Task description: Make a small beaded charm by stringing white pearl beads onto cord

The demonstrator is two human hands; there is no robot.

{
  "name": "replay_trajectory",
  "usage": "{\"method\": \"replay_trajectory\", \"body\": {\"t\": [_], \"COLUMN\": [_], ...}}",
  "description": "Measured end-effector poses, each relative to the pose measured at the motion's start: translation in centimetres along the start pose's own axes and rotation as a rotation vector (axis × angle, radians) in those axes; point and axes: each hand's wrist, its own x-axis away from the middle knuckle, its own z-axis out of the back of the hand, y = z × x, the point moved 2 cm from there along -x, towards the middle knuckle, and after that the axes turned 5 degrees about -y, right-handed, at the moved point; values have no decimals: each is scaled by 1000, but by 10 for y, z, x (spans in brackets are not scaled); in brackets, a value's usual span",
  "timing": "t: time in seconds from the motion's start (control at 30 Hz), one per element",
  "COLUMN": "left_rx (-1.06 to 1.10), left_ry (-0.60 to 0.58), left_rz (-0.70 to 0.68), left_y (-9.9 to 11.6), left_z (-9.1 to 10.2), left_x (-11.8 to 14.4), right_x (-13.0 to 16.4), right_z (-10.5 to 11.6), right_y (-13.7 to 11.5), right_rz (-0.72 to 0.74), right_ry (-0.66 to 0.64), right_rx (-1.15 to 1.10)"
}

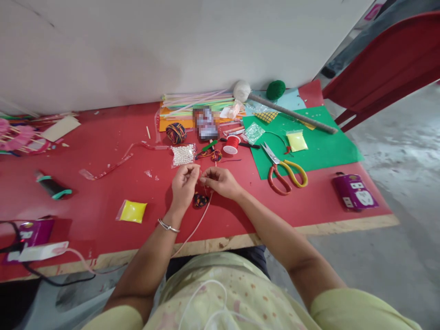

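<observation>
Thin red thread [205, 183] spans both hands above the red table [103, 183]. Left hand [184, 183] and right hand [222, 182] pinch it, fingertips together. Dark bead cluster [200, 200] lies just beneath, already strung; pearl bead bag [183, 155] and red spool [231, 144] wait nearby, so work looks partway.

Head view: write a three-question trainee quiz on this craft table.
1. True or false: the scissors lie partly on the green sheet.
2. What lies nearest the left hand? A) yellow packet B) bag of white beads C) purple socket block
3. Fill in: both hands, the right hand included, pinch a thin ___ cord with their fingers.

Key: 1 true; 2 B; 3 red.
</observation>
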Motion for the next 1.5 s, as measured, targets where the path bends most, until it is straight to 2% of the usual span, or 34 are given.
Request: {"method": "replay_trajectory", "body": {"t": [0.1,0.27,0.53,0.7,0.83,1.0,1.1,1.23,1.33,1.5], "left_rx": [-137,-236,-405,-407,-358,-466,-455,-261,-118,-155], "left_ry": [-29,-39,-8,53,43,69,107,53,18,-48], "left_rz": [-92,-170,-284,-243,-183,-252,-176,-77,-42,-112], "left_y": [8,17,16,10,9,12,6,-2,0,11], "left_z": [0,2,2,0,-3,-1,5,7,5,2], "left_x": [1,1,1,2,4,3,0,-1,0,0], "right_x": [-1,-1,0,0,0,0,0,0,0,-1], "right_z": [1,2,1,1,1,1,0,1,1,1], "right_y": [1,1,1,2,4,5,3,2,3,3], "right_rz": [9,21,72,84,74,74,55,5,-6,4], "right_ry": [12,30,71,56,67,98,51,69,71,50], "right_rx": [4,21,160,190,186,163,89,18,16,0]}}
